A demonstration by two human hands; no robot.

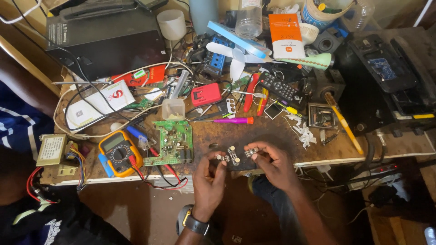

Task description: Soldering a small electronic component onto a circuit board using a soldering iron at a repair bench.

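Observation:
A small dark circuit board [235, 158] with silver knobs and capacitors is held over the workbench's front edge. My left hand [208, 180], with a wristwatch on its wrist, grips the board's left end. My right hand [272, 164] pinches its right end. A green circuit board [170, 142] lies flat on the bench just left of my hands. Beyond them rests a purple-handled screwdriver [227, 120]. A yellow multimeter [119, 153] with red and black leads sits further left.
The wooden workbench [272, 136] is crowded: a black box [106, 43] at back left, a remote control [278, 86], red pliers [251, 92], a small clear tub [173, 109], a transformer [51, 149], tangled cables. Black equipment [386, 81] fills the right. A person's striped sleeve [18, 124] is at far left.

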